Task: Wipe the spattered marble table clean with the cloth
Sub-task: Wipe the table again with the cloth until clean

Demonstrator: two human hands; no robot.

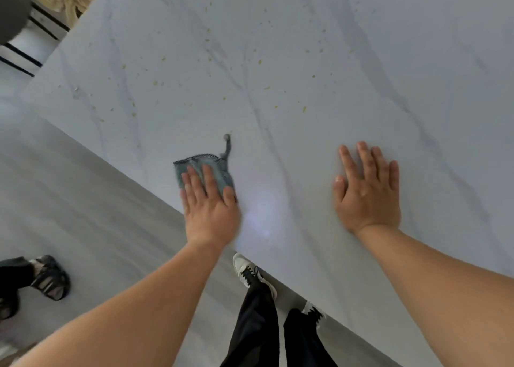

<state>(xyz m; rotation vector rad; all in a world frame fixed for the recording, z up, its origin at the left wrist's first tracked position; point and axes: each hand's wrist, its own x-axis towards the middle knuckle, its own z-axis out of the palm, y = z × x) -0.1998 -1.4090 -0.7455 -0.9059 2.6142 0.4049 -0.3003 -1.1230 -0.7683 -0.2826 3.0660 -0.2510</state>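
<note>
Soft, even daylight, a pale glare patch on the marble table [361, 60], slight motion blur, wide-angle edge bending.

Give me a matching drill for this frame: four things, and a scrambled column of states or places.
Things:
1. cloth
2. right hand
3. spatters
4. sandal

States or places:
A. flat on bare marble, holding nothing
B. on the floor, left of the table
C. yellowish, scattered beyond both hands
D. pressed under the left hand near the table's edge

Pairs: 1-D, 2-A, 3-C, 4-B
</note>
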